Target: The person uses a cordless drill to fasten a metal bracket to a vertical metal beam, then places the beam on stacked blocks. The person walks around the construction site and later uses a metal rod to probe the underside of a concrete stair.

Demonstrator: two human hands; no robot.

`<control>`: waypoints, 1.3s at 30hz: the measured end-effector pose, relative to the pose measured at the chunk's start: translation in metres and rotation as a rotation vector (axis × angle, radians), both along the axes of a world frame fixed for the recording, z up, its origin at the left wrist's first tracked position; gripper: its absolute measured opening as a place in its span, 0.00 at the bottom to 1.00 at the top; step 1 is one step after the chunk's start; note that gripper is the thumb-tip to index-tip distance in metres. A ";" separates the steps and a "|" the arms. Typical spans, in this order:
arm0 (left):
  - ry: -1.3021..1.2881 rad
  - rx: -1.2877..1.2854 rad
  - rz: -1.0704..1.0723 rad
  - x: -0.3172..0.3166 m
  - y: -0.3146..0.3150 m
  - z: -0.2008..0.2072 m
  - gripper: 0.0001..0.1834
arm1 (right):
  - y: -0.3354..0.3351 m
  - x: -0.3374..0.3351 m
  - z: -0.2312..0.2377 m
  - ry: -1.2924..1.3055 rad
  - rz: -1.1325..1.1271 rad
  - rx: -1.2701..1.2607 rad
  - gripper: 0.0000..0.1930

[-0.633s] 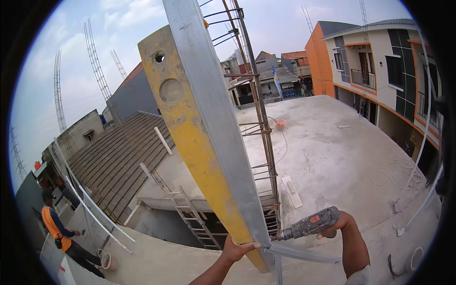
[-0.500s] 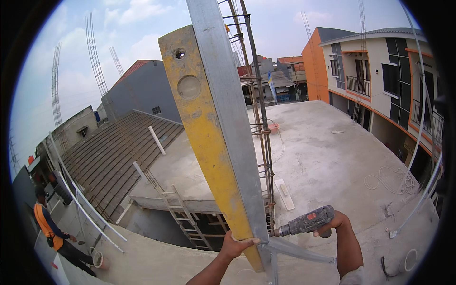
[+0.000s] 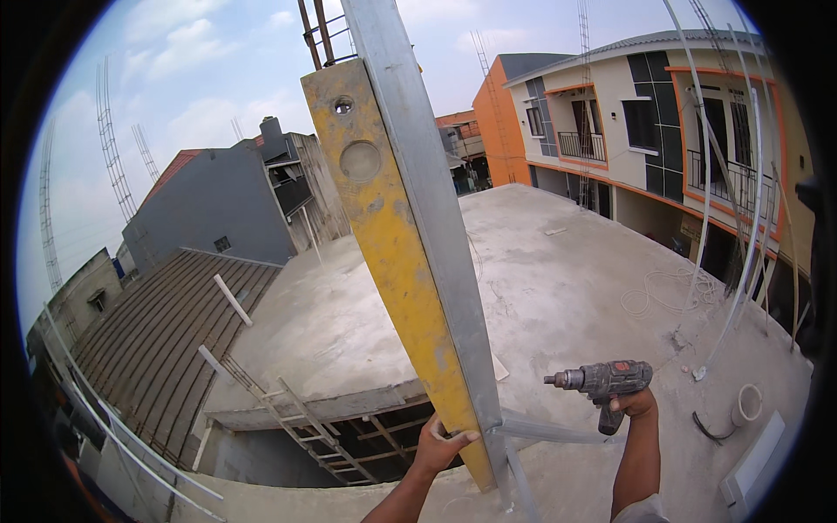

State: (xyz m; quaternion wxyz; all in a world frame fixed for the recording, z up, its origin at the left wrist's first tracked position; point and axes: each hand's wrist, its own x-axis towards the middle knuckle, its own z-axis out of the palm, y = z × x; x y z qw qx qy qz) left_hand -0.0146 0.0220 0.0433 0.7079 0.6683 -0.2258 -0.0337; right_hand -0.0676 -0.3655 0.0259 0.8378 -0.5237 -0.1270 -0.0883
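L hand point(image 3: 445, 450) pinches yellow level point(image 3: 397, 253) nr its btm end, thumb across the face; most of level rises above that hand, alongside metal post point(image 3: 429, 209). R hand point(image 3: 635, 404), fingers curled round the grip, has drill point(image 3: 615, 378) upright, R of post, nose pointing twd it but apart. Concrete slab point(image 3: 545, 270) behind; ladder point(image 3: 321, 433) to L of level's lower part.

Outdoor site in daylight; sky point(image 3: 218, 96) partly clouded. Concrete slab point(image 3: 567, 261) extends toward the far side. On the left, ribbed brown roof point(image 3: 166, 322) lies before grey wall point(image 3: 209, 205). Far right: two-storey building point(image 3: 615, 139), beige and orange, with balcony point(image 3: 581, 146) and dark window point(image 3: 641, 125).
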 end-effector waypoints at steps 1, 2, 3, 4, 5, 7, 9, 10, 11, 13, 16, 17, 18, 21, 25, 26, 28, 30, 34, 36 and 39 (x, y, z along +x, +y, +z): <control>-0.033 -0.006 -0.011 0.000 0.005 -0.004 0.29 | 0.008 -0.015 -0.005 -0.008 -0.056 0.006 0.33; -0.057 -0.012 -0.014 -0.001 0.010 -0.009 0.31 | 0.015 -0.030 -0.011 0.004 -0.095 0.041 0.33; -0.061 -0.037 -0.015 -0.004 0.016 -0.015 0.32 | 0.022 -0.044 -0.017 0.010 -0.133 0.070 0.32; -0.059 -0.059 -0.009 -0.005 0.022 -0.020 0.34 | 0.028 -0.054 -0.024 0.024 -0.174 0.094 0.32; -0.056 -0.082 0.000 -0.007 0.027 -0.025 0.35 | 0.034 -0.064 -0.031 0.012 -0.207 0.117 0.32; -0.006 -0.057 -0.010 -0.009 0.040 -0.034 0.36 | 0.038 -0.082 -0.046 0.064 -0.235 0.161 0.32; 0.026 -0.040 -0.011 -0.010 0.049 -0.041 0.37 | 0.038 -0.096 -0.059 0.098 -0.272 0.165 0.35; 0.040 -0.033 -0.005 -0.010 0.052 -0.044 0.36 | 0.038 -0.101 -0.063 0.128 -0.289 0.182 0.35; 0.070 -0.023 0.013 -0.011 0.054 -0.048 0.36 | 0.037 -0.108 -0.068 0.158 -0.302 0.200 0.35; 0.081 -0.022 0.003 -0.011 0.054 -0.054 0.36 | 0.036 -0.117 -0.075 0.180 -0.335 0.234 0.36; 0.106 -0.011 -0.015 -0.009 0.049 -0.063 0.35 | 0.038 -0.123 -0.081 0.198 -0.389 0.308 0.35; 0.120 -0.007 -0.020 -0.008 0.048 -0.065 0.35 | 0.039 -0.124 -0.082 0.192 -0.403 0.317 0.36; 0.105 0.006 -0.032 -0.006 0.046 -0.067 0.34 | 0.040 -0.123 -0.084 0.191 -0.413 0.328 0.36; 0.165 0.018 -0.049 -0.001 0.039 -0.069 0.32 | 0.041 -0.120 -0.090 0.160 -0.449 0.385 0.37; 0.132 0.053 -0.059 0.001 0.033 -0.070 0.30 | 0.035 -0.115 -0.104 0.188 -0.402 0.436 0.41; 0.125 0.070 -0.054 0.000 0.032 -0.071 0.30 | 0.034 -0.115 -0.108 0.199 -0.395 0.432 0.40; 0.130 0.096 -0.038 -0.002 0.029 -0.075 0.30 | 0.031 -0.115 -0.115 0.227 -0.409 0.440 0.39; 0.152 0.116 -0.015 -0.004 0.026 -0.080 0.30 | 0.028 -0.115 -0.120 0.231 -0.401 0.437 0.40; 0.196 0.152 -0.019 -0.007 0.022 -0.086 0.35 | 0.020 -0.110 -0.125 0.283 -0.343 0.424 0.41; 0.165 0.203 -0.013 -0.009 0.020 -0.086 0.37 | 0.017 -0.108 -0.127 0.262 -0.354 0.440 0.43; 0.025 0.394 0.083 -0.013 0.020 -0.083 0.39 | 0.014 -0.106 -0.131 0.279 -0.350 0.443 0.43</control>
